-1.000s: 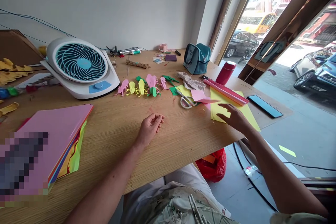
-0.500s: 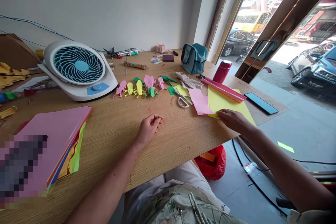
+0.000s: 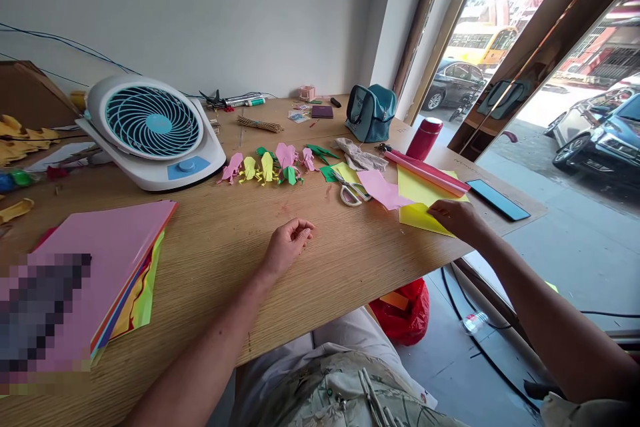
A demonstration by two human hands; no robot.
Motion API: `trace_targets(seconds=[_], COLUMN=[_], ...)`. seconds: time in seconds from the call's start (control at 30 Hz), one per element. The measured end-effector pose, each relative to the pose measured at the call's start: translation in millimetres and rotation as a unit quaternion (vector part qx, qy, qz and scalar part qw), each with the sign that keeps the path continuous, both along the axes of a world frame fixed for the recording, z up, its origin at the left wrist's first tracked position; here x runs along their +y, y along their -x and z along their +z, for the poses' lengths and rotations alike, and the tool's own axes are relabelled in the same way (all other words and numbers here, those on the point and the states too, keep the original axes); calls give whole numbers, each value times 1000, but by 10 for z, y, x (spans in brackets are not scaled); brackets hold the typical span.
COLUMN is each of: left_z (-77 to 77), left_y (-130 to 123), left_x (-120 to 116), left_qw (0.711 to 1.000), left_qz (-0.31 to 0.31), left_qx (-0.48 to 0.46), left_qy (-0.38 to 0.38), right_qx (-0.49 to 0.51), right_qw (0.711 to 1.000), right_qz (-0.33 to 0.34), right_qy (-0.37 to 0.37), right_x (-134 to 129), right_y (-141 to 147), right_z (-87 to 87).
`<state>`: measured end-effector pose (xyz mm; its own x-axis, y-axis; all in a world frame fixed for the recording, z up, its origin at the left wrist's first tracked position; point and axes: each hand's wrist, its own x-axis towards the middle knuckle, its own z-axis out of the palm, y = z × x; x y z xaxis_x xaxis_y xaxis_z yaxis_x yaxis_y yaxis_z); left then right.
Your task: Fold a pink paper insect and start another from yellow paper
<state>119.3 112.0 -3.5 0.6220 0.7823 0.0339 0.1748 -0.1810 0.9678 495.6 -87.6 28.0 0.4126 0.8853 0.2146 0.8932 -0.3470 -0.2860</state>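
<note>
My right hand [image 3: 454, 217] pinches the near edge of a yellow sheet of paper [image 3: 423, 190], lifting that edge so it curls up off the table. A smaller pink sheet [image 3: 383, 188] lies partly over the yellow one and bends along with it. A red-pink roll [image 3: 427, 173] rests across the yellow sheet's far side. Loosely curled, my left hand [image 3: 289, 245] lies on the wooden table [image 3: 340, 267] with nothing visible in it. White-handled scissors [image 3: 351, 192] lie left of the pink sheet. Several folded paper figures [image 3: 267, 167] stand beyond my left hand.
A white fan [image 3: 155, 133] stands at the back left, with a stack of coloured paper [image 3: 115, 240] nearer me. A teal bag [image 3: 371, 113], a red cylinder [image 3: 424, 139] and a phone [image 3: 499, 199] are on the right. A red plastic bag [image 3: 403, 313] sits below the table edge.
My right hand has moved right and slightly up, raising and folding back the yellow sheet's near edge. The pink sheet on it has bent. My left hand has stayed nearly still.
</note>
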Motion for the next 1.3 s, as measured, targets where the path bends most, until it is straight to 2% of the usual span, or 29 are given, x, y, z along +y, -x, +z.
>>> trace_targets(seconds=[0.23, 0.37, 0.47, 0.63, 0.73, 0.83, 0.93, 0.97, 1.03, 1.13, 1.2, 1.3], left_z=[26, 29, 28, 31, 32, 25, 27, 36, 73, 160, 210, 239], left_y=[17, 10, 9, 20, 19, 7, 7, 16, 53, 153, 227, 303], left_x=[-9, -12, -12, 0, -8, -24, -18, -3, 45, 154, 229, 311], left_qw=[1000, 1000, 999, 999, 999, 999, 998, 998, 997, 989, 982, 977], left_qz=[-6, -10, -12, -7, -5, 6, 27, 35, 60, 118, 157, 184], left_qx=[6, 8, 12, 16, 15, 12, -5, -15, -41, -87, -108, -103], left_qy=[-10, -23, -27, -38, -42, -46, -49, -47, -32, -1, 7, -17], right_qx=[1, -19, -39, 8, 21, -11, -44, -54, -109, -200, -219, -222], right_qw=[995, 983, 980, 959, 954, 964, 973, 966, 932, 859, 821, 788], right_qz=[-88, -140, -146, -159, -131, -29, 129, 192, 321, 465, 526, 573], right_qy=[-39, -119, -132, -235, -267, -264, -186, -165, -130, -74, -40, -34], right_x=[77, 190, 322, 563, 691, 782, 821, 824, 821, 805, 791, 764], right_y=[-12, -81, -122, -140, -38, 306, 920, 1159, 1630, 2205, 2460, 2690], right_z=[224, 374, 584, 1034, 1225, 1292, 1198, 1126, 930, 575, 359, 137])
